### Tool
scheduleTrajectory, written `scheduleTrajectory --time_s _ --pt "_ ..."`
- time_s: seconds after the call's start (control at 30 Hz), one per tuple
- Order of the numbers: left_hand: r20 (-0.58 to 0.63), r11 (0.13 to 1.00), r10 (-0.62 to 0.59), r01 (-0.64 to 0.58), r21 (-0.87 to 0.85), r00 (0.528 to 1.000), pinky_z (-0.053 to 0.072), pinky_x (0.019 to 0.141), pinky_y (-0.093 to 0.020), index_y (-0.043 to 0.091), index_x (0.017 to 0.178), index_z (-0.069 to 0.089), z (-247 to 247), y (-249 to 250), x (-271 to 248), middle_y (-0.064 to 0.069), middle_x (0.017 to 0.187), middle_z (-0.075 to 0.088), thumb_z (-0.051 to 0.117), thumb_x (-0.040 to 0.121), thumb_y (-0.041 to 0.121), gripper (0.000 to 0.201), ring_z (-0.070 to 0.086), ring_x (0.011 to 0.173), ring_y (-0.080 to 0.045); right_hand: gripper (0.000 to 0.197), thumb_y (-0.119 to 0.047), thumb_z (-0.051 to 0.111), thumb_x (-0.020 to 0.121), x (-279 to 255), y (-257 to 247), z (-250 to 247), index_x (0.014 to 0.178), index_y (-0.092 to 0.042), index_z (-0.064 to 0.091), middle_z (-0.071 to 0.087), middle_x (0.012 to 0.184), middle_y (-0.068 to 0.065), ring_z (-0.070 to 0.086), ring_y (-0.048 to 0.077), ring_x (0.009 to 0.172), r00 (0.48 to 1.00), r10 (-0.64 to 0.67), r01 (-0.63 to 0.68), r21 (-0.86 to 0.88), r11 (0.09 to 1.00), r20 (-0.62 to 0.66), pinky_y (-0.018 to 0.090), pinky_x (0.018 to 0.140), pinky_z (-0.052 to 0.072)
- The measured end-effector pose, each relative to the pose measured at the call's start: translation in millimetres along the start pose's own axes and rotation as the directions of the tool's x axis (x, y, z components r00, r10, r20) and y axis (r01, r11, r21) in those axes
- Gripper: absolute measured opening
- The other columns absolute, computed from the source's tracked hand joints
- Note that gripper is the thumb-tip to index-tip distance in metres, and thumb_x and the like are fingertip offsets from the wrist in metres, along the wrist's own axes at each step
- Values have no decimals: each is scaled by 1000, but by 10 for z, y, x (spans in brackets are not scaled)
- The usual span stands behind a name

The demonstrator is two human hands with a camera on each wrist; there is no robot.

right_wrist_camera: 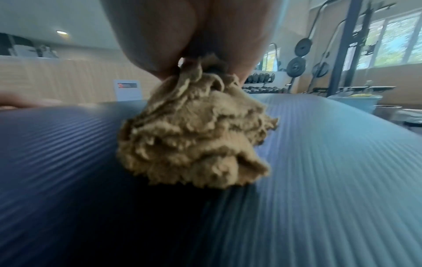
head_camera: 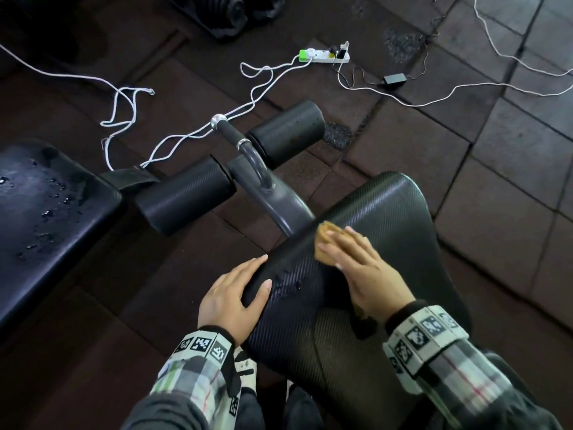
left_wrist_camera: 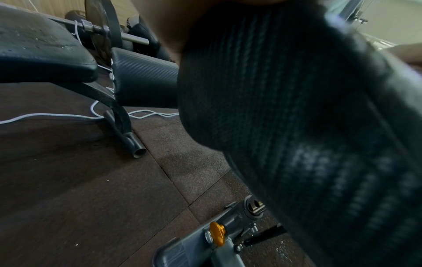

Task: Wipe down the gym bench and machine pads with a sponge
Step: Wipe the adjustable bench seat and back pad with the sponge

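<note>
A black ribbed bench pad point(head_camera: 381, 225) fills the lower middle of the head view. A tan sponge point(head_camera: 324, 232) lies on its far left part, and my right hand point(head_camera: 356, 262) presses it down with fingers spread over it. In the right wrist view the sponge point(right_wrist_camera: 194, 135) is bunched up under my palm point(right_wrist_camera: 205, 36) on the pad point(right_wrist_camera: 319, 180). My left hand point(head_camera: 235, 299) grips the pad's left edge, thumb on top and fingers down the side. A few water drops point(head_camera: 288, 283) sit between the hands. The left wrist view shows the pad's side point(left_wrist_camera: 285, 108) close up.
Two black roller pads point(head_camera: 186, 193) point(head_camera: 288, 131) flank a grey post with a handle point(head_camera: 235, 135) beyond the pad. A second black bench point(head_camera: 46, 212) with water drops stands at left. White cables point(head_camera: 124, 103), a power strip point(head_camera: 325, 55) and a dumbbell point(head_camera: 229, 13) lie on the floor.
</note>
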State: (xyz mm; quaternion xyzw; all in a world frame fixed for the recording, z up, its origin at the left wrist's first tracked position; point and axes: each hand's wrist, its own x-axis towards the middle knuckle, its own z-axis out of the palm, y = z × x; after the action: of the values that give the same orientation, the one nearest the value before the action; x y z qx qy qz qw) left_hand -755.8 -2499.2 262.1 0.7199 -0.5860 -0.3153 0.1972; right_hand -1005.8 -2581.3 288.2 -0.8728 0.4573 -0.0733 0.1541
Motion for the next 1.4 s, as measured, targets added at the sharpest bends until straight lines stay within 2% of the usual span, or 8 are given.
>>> scheduleTrajectory --time_s 0.2,0.37,0.5,0.7,0.87,1.0,1.17,1.4 --pt "12 1000 -2 3 -5 1000 32 92 -13 48 133 49 -4 -2 6 32 129 51 31 83 67 57 50 111 4 39 -17 41 87 538 -15 -17 122 -18 58 51 135 7 38 39 130 953 297 -294 -54 954 61 57 107 27" --pt "7 1000 6 -6 6 1000 34 94 -14 44 133 51 13 -6 11 26 131 54 31 84 65 57 53 113 -1 39 -18 41 82 807 -455 35 116 -22 60 50 133 1 32 33 133 953 180 -145 -158 977 242 55 111 15" --pt "5 1000 17 -17 14 1000 35 96 -15 42 133 52 20 -16 15 24 131 55 32 85 64 57 54 113 -2 52 -22 30 78 472 -685 70 122 -20 57 53 130 0 43 31 127 975 17 -3 -64 998 221 50 107 30" --pt "-16 1000 20 -20 -8 1000 32 93 -11 43 132 53 -1 -6 5 28 128 55 34 85 64 54 52 111 3 42 -20 38 89 154 -253 -57 127 -20 56 52 135 2 43 30 129 990 130 -127 -63 990 50 51 105 36" --pt "-19 1000 22 -23 -16 1000 25 92 -2 43 132 52 -7 -4 11 29 128 54 34 85 64 55 49 110 6 38 -31 35 90 648 -217 25 109 -21 66 61 122 -1 43 34 129 969 249 -246 -123 961 8 51 109 17" --pt "-26 999 38 -39 -21 999 19 93 4 36 132 55 -1 -3 20 23 128 57 36 86 61 55 51 111 2 33 -25 40 90 869 -478 135 114 -19 62 54 131 -1 33 30 135 957 209 -188 -122 975 200 57 110 11" --pt "-29 997 -14 12 -77 999 31 101 -16 26 130 58 31 -107 -17 15 130 57 34 86 63 62 49 120 -3 42 -26 35 84 471 -806 149 117 -19 60 57 125 0 50 29 121 980 74 -56 -100 993 184 52 104 34" --pt "-29 960 -168 157 -232 985 30 103 -21 26 133 55 52 -221 -198 22 127 50 32 81 67 70 44 120 -1 44 -30 30 95 85 -475 83 137 -26 43 37 147 -5 25 22 140 981 177 -171 -67 983 79 41 114 16"
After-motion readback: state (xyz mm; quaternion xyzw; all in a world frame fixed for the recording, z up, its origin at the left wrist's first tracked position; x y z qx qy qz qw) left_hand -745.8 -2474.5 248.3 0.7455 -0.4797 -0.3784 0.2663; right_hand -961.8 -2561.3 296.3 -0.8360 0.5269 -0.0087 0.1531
